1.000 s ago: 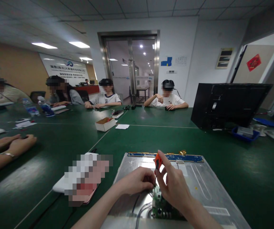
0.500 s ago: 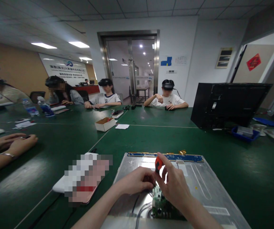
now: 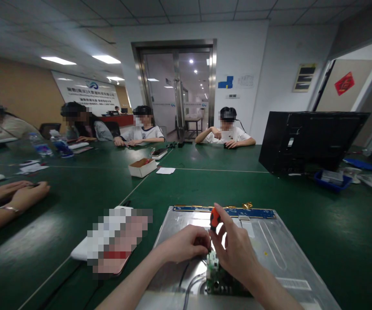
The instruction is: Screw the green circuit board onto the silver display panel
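Within one right hand [image 3: 237,247], one orange-black screwdriver [image 3: 215,218] is being clamped upright | beside it, one left hand [image 3: 187,244] is being curled, its grip not discernible | below, one circuit board [image 3: 214,277] is being borne by one metal panel [image 3: 271,241]

Bare arms, lower center. The left forearm [image 3: 147,272] slants up rightward from the bottom edge; the left grip [image 3: 192,241] turns inward, fingers curled above the thumb. The right forearm [image 3: 271,282] slants up leftward; the right grip [image 3: 236,244] pinches, index finger [image 3: 225,218] raised highest.
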### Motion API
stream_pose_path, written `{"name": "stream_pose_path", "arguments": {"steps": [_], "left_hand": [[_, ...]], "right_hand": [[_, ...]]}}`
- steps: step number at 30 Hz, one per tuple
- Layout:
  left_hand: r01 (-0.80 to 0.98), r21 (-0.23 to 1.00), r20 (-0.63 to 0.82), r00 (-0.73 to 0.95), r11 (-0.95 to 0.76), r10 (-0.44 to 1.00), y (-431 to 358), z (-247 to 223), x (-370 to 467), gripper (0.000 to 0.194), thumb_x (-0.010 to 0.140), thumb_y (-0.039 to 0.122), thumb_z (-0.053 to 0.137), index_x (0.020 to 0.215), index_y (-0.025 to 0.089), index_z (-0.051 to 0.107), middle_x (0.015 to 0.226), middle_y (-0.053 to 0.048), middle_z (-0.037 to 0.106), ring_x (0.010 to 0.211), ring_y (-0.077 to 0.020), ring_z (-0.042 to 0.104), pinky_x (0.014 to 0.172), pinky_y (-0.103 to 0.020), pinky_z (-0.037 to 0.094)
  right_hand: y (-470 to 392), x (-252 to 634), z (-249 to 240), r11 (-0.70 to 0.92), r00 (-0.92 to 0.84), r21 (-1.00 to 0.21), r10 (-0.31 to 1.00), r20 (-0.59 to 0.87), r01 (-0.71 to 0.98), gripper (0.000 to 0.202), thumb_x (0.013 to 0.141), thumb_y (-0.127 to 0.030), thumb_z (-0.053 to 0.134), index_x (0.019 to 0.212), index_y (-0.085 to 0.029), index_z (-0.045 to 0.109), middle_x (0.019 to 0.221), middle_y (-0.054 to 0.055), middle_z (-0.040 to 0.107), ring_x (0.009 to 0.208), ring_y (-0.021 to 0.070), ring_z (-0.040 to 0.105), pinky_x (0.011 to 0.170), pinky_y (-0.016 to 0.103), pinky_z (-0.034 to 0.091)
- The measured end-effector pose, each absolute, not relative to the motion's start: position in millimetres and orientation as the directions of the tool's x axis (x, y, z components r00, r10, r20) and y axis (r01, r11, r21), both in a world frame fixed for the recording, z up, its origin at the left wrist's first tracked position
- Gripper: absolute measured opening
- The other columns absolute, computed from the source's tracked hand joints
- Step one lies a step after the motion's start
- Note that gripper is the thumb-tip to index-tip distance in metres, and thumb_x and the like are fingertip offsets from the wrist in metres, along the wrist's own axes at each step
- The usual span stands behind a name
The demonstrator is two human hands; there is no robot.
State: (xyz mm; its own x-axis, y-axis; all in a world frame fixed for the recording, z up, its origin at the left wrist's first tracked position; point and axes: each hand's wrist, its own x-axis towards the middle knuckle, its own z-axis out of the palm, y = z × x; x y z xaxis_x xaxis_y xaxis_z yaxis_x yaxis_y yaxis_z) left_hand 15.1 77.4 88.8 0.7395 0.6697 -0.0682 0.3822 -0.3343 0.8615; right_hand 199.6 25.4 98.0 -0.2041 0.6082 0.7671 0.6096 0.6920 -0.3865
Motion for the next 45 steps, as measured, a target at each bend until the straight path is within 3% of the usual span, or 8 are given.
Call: {"name": "stream_pose_path", "arguments": {"steps": [7, 19, 31, 38, 45], "left_hand": [[0.374, 0.859, -0.046, 0.735, -0.348, 0.677, 77, 97, 17, 0.005, 0.074, 0.014, 0.067, 0.078, 0.017, 0.064, 0.076, 0.002, 0.061, 0.074, -0.0153, 0.055, 0.069, -0.025, 0.042], [0.340, 0.900, -0.083, 0.748, -0.273, 0.658, 79, 90, 17, 0.008, 0.077, 0.018, 0.068, 0.082, 0.017, 0.062, 0.075, 0.003, 0.059, 0.070, -0.0145, 0.053, 0.067, -0.025, 0.042], [0.384, 0.874, -0.081, 0.721, -0.299, 0.688, 76, 98, 19, 0.007, 0.074, 0.012, 0.066, 0.077, 0.017, 0.062, 0.075, 0.003, 0.060, 0.072, -0.0147, 0.055, 0.068, -0.024, 0.042], [0.364, 0.874, -0.060, 0.737, -0.322, 0.673, 76, 99, 18, 0.007, 0.076, 0.014, 0.067, 0.079, 0.017, 0.062, 0.074, 0.003, 0.060, 0.071, -0.0141, 0.054, 0.067, -0.023, 0.041], [0.345, 0.878, -0.050, 0.756, -0.333, 0.652, 75, 96, 18, 0.009, 0.075, 0.012, 0.063, 0.084, 0.016, 0.065, 0.078, 0.001, 0.063, 0.073, -0.0156, 0.055, 0.070, -0.025, 0.043]], "right_hand": [[27, 199, 101, 0.704, -0.206, -0.293, 0.532, 0.821, 0.647, 0.052, 0.099, -0.024, 0.044, 0.149, -0.023, 0.028, 0.073, -0.002, 0.064, 0.044, 0.0147, 0.060, 0.042, 0.024, 0.043], [23, 201, 100, 0.695, -0.239, -0.406, 0.633, 0.736, 0.593, 0.071, 0.093, -0.017, 0.044, 0.157, -0.021, 0.014, 0.077, 0.002, 0.071, 0.047, 0.0166, 0.061, 0.046, 0.028, 0.046], [29, 199, 96, 0.679, -0.222, -0.321, 0.585, 0.780, 0.660, 0.060, 0.098, -0.022, 0.044, 0.154, -0.020, 0.022, 0.066, -0.003, 0.064, 0.044, 0.0169, 0.060, 0.046, 0.027, 0.047], [26, 201, 99, 0.717, -0.250, -0.366, 0.596, 0.763, 0.593, 0.064, 0.100, -0.024, 0.044, 0.158, -0.020, 0.018, 0.073, 0.001, 0.068, 0.048, 0.0154, 0.061, 0.046, 0.026, 0.045], [26, 202, 98, 0.714, -0.250, -0.378, 0.606, 0.755, 0.589, 0.064, 0.098, -0.017, 0.040, 0.157, -0.021, 0.018, 0.064, -0.003, 0.062, 0.042, 0.0138, 0.050, 0.044, 0.025, 0.040]]}}
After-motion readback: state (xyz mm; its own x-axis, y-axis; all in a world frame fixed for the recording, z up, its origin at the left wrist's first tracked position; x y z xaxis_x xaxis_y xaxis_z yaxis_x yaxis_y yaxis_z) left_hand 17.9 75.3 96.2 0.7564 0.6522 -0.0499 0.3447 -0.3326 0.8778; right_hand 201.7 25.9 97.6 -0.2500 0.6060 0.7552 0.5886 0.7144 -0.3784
